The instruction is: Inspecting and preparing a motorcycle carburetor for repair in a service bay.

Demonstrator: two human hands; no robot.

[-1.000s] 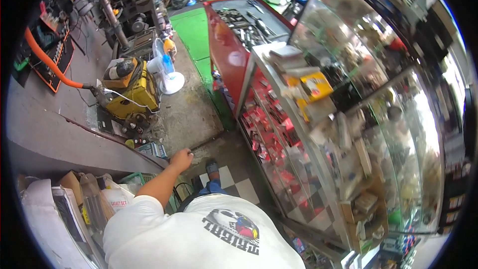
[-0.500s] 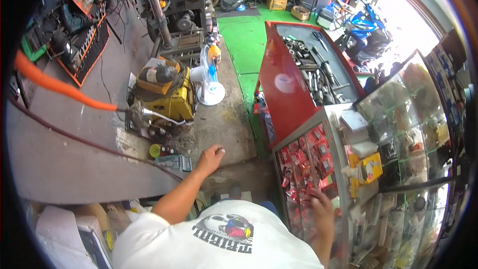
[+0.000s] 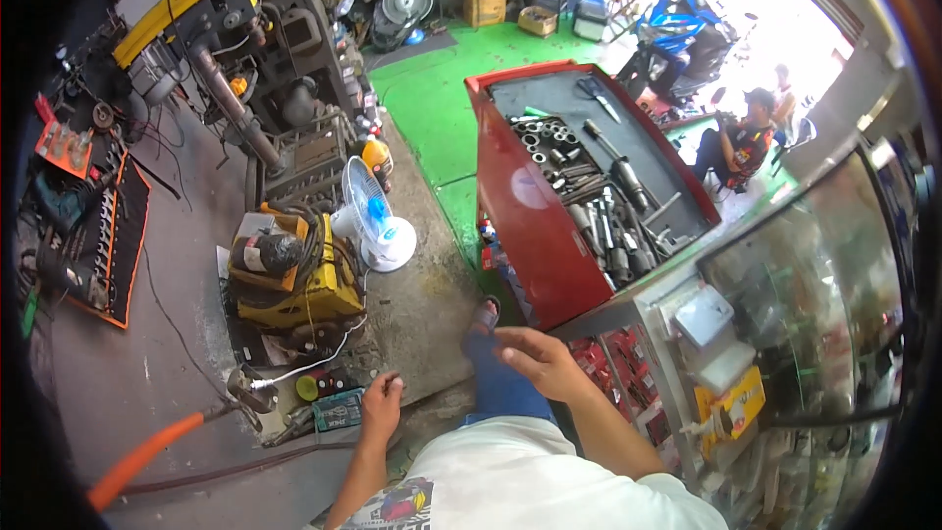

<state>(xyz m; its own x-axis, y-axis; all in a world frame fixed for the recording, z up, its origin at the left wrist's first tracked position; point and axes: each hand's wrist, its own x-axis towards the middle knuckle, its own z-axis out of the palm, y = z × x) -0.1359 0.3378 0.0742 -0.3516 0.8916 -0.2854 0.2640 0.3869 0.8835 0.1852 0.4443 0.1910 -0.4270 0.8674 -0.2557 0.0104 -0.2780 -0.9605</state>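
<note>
My left hand (image 3: pixel 382 404) hangs low with its fingers curled in. A small dark spot shows at its fingertips, too small to name. Nearest to it, on the left, lies a teal and grey packaged item (image 3: pixel 339 411). My right hand (image 3: pixel 538 361) is in front of my body above my blue-clad leg (image 3: pixel 510 388), fingers stretched out and thumb apart, with nothing visible in it. Beyond it stands a red tool cabinet (image 3: pixel 538 226), its top tray holding sockets (image 3: pixel 543 140), wrenches, bars and a pair of scissors (image 3: pixel 597 98). My sandalled foot (image 3: pixel 487 314) is on the floor beside the cabinet.
A glass display case (image 3: pixel 677 412) flanks my right, with a yellow box (image 3: pixel 738 400) on it. To the left are a white fan (image 3: pixel 390 243), a yellow machine (image 3: pixel 294 285) and an orange hose (image 3: pixel 142 461). A person (image 3: pixel 748 142) sits beyond the cabinet, near a blue motorcycle (image 3: pixel 687 34).
My view has shifted forward toward the cabinet and fan. My right hand has come from beside the display case to in front of my body. My left hand is lower, still curled.
</note>
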